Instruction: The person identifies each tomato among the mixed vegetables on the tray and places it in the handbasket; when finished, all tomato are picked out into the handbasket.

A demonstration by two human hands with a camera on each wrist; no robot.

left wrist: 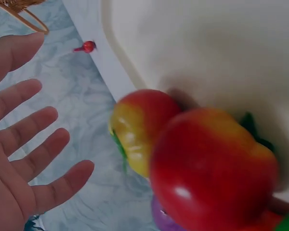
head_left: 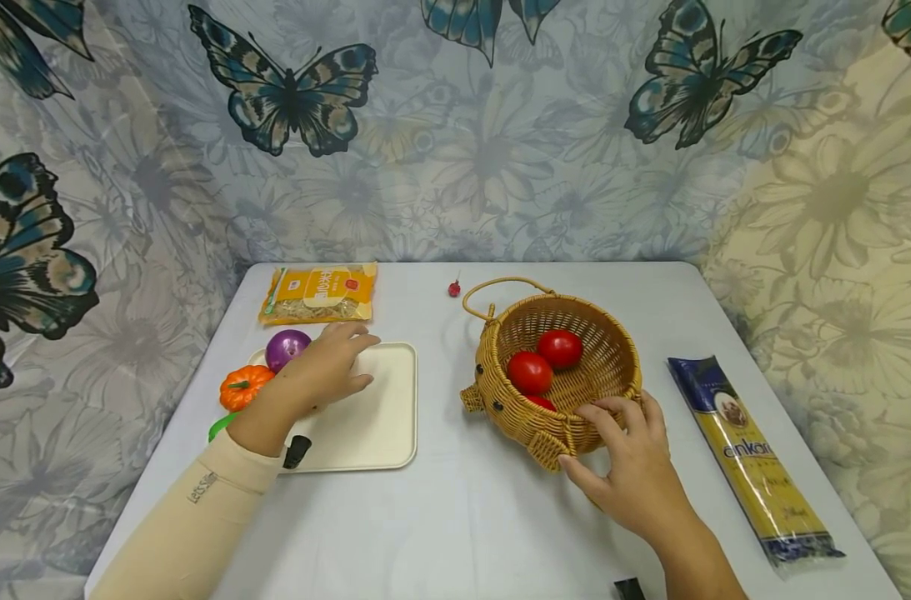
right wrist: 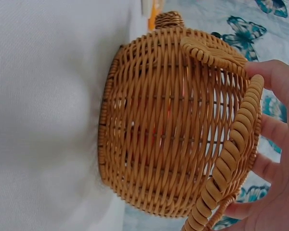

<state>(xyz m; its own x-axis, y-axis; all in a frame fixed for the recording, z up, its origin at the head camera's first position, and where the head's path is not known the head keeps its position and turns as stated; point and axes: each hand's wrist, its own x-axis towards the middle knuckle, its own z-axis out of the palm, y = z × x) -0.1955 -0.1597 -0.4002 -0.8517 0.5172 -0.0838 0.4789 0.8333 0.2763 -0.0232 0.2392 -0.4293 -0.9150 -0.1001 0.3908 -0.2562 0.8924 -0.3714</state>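
At far left a green piece (head_left: 221,425) peeks past the sleeve, then comes a small orange pumpkin (head_left: 245,387) and a round purple vegetable (head_left: 286,348), both by the cream tray (head_left: 391,417); a yellow pouch of grain (head_left: 320,293) lies behind. The left hand (head_left: 323,367) is over the tray, fingers spread, holding nothing. Its wrist view shows two red-and-yellow fruits (left wrist: 214,168) at the tray's edge (the forearm hides them from the head camera). Further right, a small red berry (head_left: 454,289) sits near the table's back edge. Next is the animal-faced wicker basket (head_left: 608,342), with three red tomatoes (head_left: 530,372) inside, one mostly hidden by the rim. The right hand (head_left: 638,471) pinches that near rim, thumb outside, fingers over the edge. A long blue-and-yellow pasta packet (head_left: 755,458) lies at far right.

I judge the basket-filling only partly done: the tomatoes are in, while the produce around the tray is outside; whether any of that belongs inside, I cannot tell.
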